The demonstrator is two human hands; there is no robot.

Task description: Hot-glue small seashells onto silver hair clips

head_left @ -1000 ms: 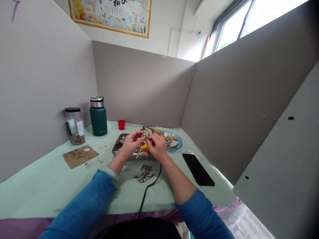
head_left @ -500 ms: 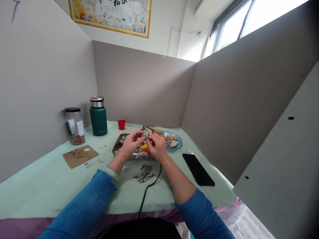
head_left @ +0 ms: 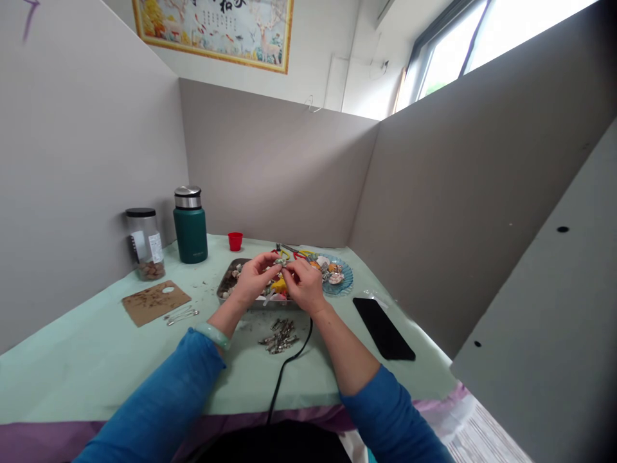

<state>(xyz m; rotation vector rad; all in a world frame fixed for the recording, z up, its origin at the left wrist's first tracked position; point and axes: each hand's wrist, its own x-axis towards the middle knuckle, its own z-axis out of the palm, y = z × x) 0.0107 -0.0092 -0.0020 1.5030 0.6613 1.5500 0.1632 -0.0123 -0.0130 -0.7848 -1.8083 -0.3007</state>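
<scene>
My left hand point(head_left: 253, 278) and my right hand point(head_left: 303, 286) meet above a metal tray point(head_left: 224, 283) of small shells and bits. Both pinch a small greyish piece point(head_left: 278, 262) between their fingertips; it is too small to name. A yellow object point(head_left: 279, 285) lies in the tray just under the hands. A pile of small metal clips point(head_left: 279, 336) lies on the green table cover in front of the tray. A black cable point(head_left: 284, 373) runs from under my right hand toward me.
A blue glass dish point(head_left: 343, 278) of shells sits right of the tray, with a black phone point(head_left: 383, 328) nearer me. At the left stand a green flask point(head_left: 189, 225), a clear jar point(head_left: 144, 243), a red cup point(head_left: 235, 241), a brown card point(head_left: 154, 302) and metal pins point(head_left: 182, 315). Grey partitions enclose the desk.
</scene>
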